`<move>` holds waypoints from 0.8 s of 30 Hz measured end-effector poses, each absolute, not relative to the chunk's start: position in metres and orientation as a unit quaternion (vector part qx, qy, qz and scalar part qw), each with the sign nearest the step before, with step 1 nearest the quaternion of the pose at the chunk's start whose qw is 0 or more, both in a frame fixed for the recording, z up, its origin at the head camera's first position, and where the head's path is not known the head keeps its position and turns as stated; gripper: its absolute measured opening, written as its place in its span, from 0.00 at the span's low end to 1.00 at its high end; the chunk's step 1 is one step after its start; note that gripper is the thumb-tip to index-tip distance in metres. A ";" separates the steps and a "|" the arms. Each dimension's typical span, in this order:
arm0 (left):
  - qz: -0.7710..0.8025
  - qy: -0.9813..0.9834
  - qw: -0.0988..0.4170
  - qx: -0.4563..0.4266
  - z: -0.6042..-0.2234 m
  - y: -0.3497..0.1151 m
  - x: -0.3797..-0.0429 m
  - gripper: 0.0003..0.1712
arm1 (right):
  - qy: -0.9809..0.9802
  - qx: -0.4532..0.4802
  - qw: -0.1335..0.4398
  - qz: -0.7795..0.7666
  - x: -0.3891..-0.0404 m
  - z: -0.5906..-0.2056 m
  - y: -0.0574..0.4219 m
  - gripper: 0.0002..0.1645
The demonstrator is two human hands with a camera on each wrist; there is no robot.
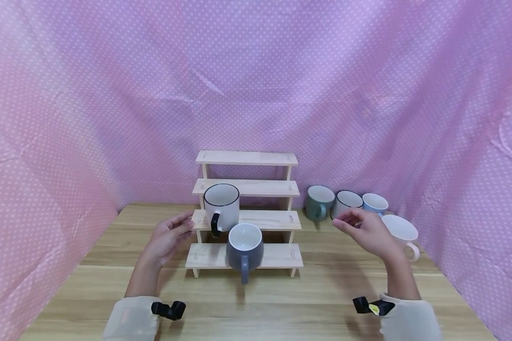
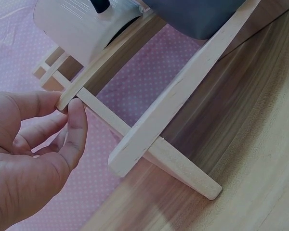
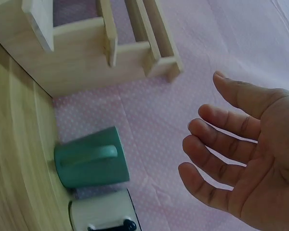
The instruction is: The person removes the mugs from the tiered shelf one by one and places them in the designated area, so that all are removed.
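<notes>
At the left end of a four-tier wooden stand [image 1: 270, 255], on the wood-grained tabletop [image 1: 89, 284], the person's left hand [image 1: 168, 239] pinches the tip of the second shelf from the bottom [image 1: 273, 219] between thumb and fingers. On that shelf, toward its left side, stands a white mug with a black rim [image 1: 224, 213], upright, its black handle facing the person. Just right of it and one tier lower, a grey mug [image 1: 245, 255] stands upright near the middle of the bottom shelf [image 2: 164, 113], its handle also toward the person. The shelves' long axis runs left to right, across the person's front.

Past the stand's right end, on the tabletop, comes a green mug [image 1: 320, 203], upright, then a second black-rimmed mug [image 1: 345, 203] just beside it and a light blue mug [image 1: 375, 202]. The right hand [image 1: 367, 232] is in front of this group, holding nothing, its fingers loosely spread and apart from the mugs in the right wrist view. The green mug lies ahead and to the left of its fingertips, between them and the stand, so the right hand is clearly the nearer one. Farthest right, partly behind the right hand, stands a pale mug [image 1: 401, 229], its handle toward the person's right.
</notes>
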State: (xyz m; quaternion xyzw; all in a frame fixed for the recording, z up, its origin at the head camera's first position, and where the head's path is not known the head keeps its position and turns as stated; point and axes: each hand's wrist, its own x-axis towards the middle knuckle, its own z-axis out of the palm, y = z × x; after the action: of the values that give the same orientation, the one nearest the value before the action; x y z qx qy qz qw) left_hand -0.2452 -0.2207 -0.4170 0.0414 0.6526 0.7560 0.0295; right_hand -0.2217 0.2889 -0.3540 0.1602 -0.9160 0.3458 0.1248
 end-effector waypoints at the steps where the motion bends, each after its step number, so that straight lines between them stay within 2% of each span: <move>1: 0.756 0.652 0.030 0.042 -0.417 -0.221 -0.246 0.31 | -0.917 0.165 0.123 0.342 -0.222 -0.354 0.285 0.12; 14: 0.759 0.649 0.027 0.043 -0.415 -0.219 -0.247 0.32 | -0.901 0.253 0.071 0.346 -0.228 -0.356 0.224 0.10; 24: 0.760 0.649 0.021 0.037 -0.414 -0.218 -0.243 0.31 | -0.895 0.347 0.065 0.272 -0.227 -0.349 0.166 0.19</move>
State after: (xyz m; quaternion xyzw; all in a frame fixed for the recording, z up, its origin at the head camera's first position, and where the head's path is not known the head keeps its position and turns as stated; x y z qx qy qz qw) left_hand -0.2427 -0.2180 -0.4140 0.0368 0.6491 0.7595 0.0214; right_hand -0.2273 0.1657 -0.3486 0.3465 -0.8955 0.2717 0.0651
